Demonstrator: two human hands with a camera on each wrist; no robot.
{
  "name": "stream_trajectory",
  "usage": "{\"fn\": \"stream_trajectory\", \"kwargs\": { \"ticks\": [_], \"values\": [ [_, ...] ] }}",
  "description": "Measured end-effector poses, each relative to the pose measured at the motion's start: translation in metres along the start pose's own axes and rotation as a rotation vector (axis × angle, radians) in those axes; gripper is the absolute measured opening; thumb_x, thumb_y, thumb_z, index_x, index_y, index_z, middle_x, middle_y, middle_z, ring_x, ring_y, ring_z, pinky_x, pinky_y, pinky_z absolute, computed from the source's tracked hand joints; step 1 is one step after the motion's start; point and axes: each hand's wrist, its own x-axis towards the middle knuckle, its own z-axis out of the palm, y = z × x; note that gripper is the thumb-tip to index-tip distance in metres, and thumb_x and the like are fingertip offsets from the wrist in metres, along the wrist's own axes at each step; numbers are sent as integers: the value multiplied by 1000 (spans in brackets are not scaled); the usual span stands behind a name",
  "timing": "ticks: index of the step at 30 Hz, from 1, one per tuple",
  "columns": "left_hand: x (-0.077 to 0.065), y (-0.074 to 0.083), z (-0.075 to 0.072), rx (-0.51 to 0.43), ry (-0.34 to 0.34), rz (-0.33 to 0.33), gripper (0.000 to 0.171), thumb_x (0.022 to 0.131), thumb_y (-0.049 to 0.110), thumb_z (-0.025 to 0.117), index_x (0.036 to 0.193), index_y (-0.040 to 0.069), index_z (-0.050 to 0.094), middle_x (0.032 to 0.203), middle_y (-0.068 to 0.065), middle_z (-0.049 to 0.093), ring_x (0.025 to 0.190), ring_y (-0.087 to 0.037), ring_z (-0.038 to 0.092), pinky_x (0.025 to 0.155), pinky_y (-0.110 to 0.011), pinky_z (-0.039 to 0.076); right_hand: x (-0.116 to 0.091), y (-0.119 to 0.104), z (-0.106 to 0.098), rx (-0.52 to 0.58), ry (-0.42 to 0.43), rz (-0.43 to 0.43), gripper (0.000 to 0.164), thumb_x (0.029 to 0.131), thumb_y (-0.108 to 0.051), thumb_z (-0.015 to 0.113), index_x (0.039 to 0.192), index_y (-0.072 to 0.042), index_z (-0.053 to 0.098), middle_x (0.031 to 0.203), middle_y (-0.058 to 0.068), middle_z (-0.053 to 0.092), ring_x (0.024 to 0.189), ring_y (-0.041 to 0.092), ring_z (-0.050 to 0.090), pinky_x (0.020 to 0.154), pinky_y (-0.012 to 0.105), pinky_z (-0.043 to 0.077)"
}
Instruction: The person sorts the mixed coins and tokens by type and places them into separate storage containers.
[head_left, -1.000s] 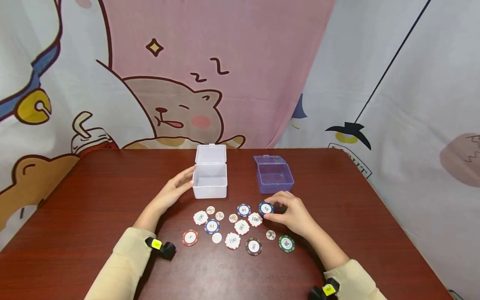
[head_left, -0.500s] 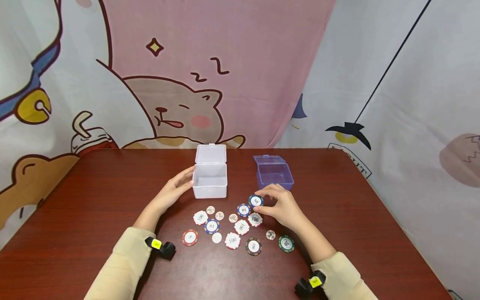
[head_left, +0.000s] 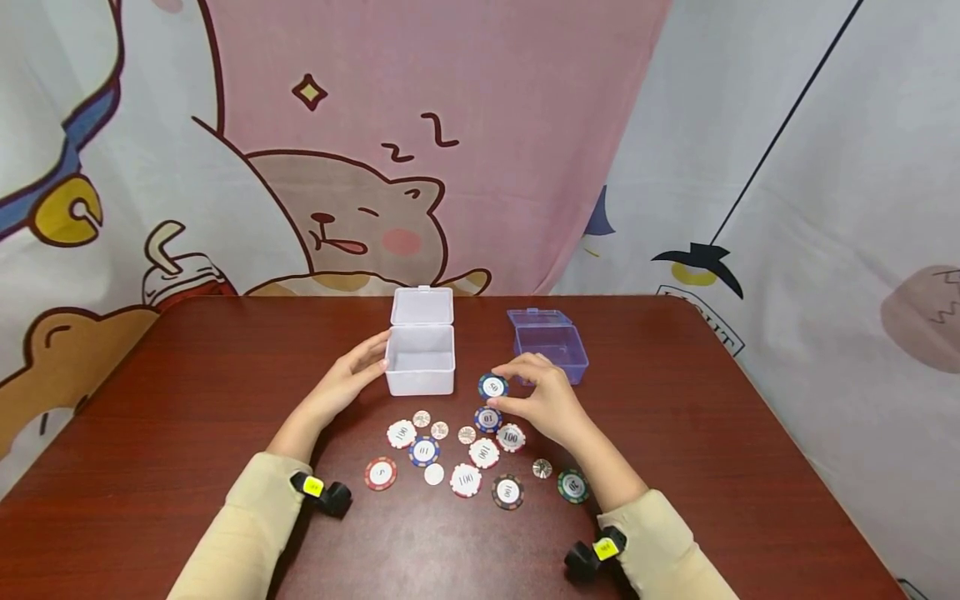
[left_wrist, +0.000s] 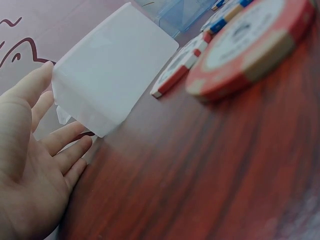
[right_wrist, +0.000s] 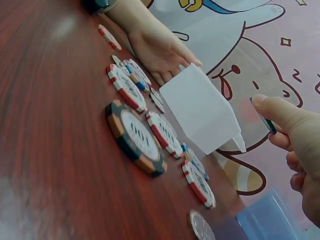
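Thumb and fingers of my right hand (head_left: 542, 400) pinch a blue poker chip (head_left: 492, 387) marked 50, lifted above the table. In the right wrist view that chip (right_wrist: 266, 120) shows edge-on. With fairly straight fingers, my left hand (head_left: 347, 387) touches the left side of a white plastic box (head_left: 420, 383), whose lid stands raised and whose inside shows no contents. Behind my right hand is a blue translucent box (head_left: 577, 367) with its lid raised, partly hidden by the hand. Below the held chip lies another blue chip (head_left: 487, 419) marked 10.
Several chips and coins lie in front of the boxes, among them a red chip (head_left: 381, 473), a black chip (head_left: 508, 492), a green chip (head_left: 573, 486) and a silver coin (head_left: 542, 468). A printed curtain (head_left: 525, 150) hangs behind the table (head_left: 187, 400).
My right hand has carried the blue chip left and away from me, from in front of the blue box toward the white box. My left hand has stayed on the white box.
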Motion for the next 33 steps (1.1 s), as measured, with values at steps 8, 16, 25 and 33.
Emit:
{"fn": "stream_trajectory", "kwargs": {
  "ticks": [8,16,25,33],
  "values": [
    [0,0,0,6,1,-6,55,99,14,53,150,12,32,146,-20,38,133,-34,36,106,-52,27,13,-5,8,22,16,6,36,69,-17,87,101,-7,74,90,-5,65,77,24,51,65,38,43],
    [1,-1,0,-8,-3,1,55,99,13,53,150,10,33,146,-21,38,131,-35,39,105,-50,28,27,-8,14,22,25,1,35,69,-18,87,100,-8,74,87,-6,63,79,22,50,68,33,41],
    [0,1,-1,7,-2,-9,55,99,12,52,150,9,31,147,-21,38,132,-36,37,105,-51,29,44,-11,23,24,44,-6,35,68,-18,88,99,-7,75,85,-3,63,77,19,48,67,32,40],
    [1,2,0,-10,-4,0,54,99,6,51,149,4,31,145,-25,38,131,-38,37,105,-52,28,62,-14,33,10,42,-5,34,68,-16,88,98,-6,75,83,-1,62,76,21,48,67,30,38]
  ]
}}
